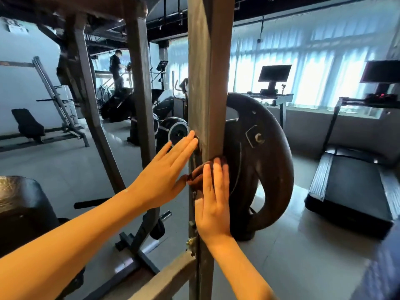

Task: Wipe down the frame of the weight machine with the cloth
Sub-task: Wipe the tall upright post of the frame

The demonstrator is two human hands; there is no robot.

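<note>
So from the head camera, the weight machine's upright post (207,72) runs straight up the middle, a scuffed grey-brown square tube, and both hands are on it low down. The left hand (164,176) is flat and relaxed with its fingers straight and together. The fingertips touch the left edge of the post, and the thumb sits right against the cloth (198,173). It isn't gripping anything. The cloth is a dark brownish wad bunched against the front of the post, just under the left fingertips and mostly hidden under the right hand (213,204). That hand is also laid out flat, fingers straight and pointing up, and it presses the cloth onto the post rather than curling round it. A big black weight plate (266,169) hangs just behind the post on the right side. A brass-coloured bolt (191,241) sticks out of the post's left edge near the right wrist, just above where a lower crossbar (164,278) meets the post. Treadmills (350,191) line the bright windows on the right, and a black bench (28,124) sits far left.
</note>
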